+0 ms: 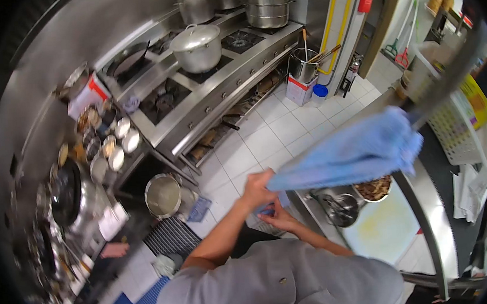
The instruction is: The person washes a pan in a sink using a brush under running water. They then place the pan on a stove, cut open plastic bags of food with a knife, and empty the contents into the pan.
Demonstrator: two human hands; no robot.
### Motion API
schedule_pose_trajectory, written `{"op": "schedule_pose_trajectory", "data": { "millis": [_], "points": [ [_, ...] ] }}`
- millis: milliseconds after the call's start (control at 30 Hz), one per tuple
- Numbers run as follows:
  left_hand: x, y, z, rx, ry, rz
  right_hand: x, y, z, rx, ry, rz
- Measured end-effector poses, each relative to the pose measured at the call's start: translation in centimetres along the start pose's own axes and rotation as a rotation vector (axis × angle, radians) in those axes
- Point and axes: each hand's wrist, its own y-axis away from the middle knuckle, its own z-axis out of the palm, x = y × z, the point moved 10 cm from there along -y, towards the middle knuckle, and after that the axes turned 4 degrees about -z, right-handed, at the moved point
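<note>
A light blue cloth [341, 153] stretches from my hands up to a metal bar on the right, its far end bunched against the bar. My left hand [258, 189] is closed around the cloth's near end. Just below it, my right hand [283, 217] has curled fingers at a lower bit of the same blue cloth, which is partly hidden. Under the cloth, on the right, are a metal bowl [342, 210], a bowl of brown sliced food [375, 189] and a white cutting board [384, 226].
A stove [207, 92] with a lidded pot [196, 44] stands ahead. To the left are a metal bucket [164, 195] and a counter with containers [115, 156]. Another person's hand [115, 250] shows at lower left. A white basket [453, 127] sits right, beside the metal bar [454, 69].
</note>
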Motion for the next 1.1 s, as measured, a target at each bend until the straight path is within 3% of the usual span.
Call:
{"op": "schedule_pose_trajectory", "data": {
  "millis": [100,133,300,467,533,700,833,900,1000,1067,1100],
  "points": [
    [-2.3,-2.6,0.0,-0.253,0.141,-0.017,-6.9,-9.8,3.0,0.028,0.285,-0.407],
    [-3.2,-3.0,0.8,-0.361,0.184,-0.04,-8.0,-12.7,2.8,0.049,0.258,-0.385],
    [-8.7,-9.7,0.3,-0.464,0.042,0.045,-10.2,-24.0,-0.9,0.332,0.132,-0.328],
    [-17.8,-13.1,5.0,-0.693,0.007,0.068,-5.6,-30.9,-10.1,0.762,-0.001,-0.259],
    [-19.9,-14.2,8.3,-0.779,-0.003,0.192,-2.6,-33.1,-14.8,0.92,-0.06,-0.247],
    [-25.8,-21.1,12.5,-0.979,-0.089,0.163,7.1,-34.5,-25.8,1.317,-0.21,-0.176],
    [-41.1,-24.0,11.7,-0.998,0.098,-0.46,9.5,-29.9,-35.5,1.639,-0.483,-0.129],
    [-47.7,-25.5,10.9,-0.998,0.048,-0.625,11.8,-28.0,-40.1,1.774,-0.726,-0.074],
    [-57.9,-27.4,12.1,-0.908,0.092,-0.653,8.3,-24.1,-43.9,1.802,-0.858,0.084],
    [-58.1,-31.3,14.2,-0.926,0.005,-0.734,8.1,-23.6,-45.9,1.769,-0.819,0.174],
    [-58.5,-32.8,16.6,-0.934,0.017,-0.747,8.3,-24.7,-47.0,1.644,-0.787,0.241]
  ]
}}
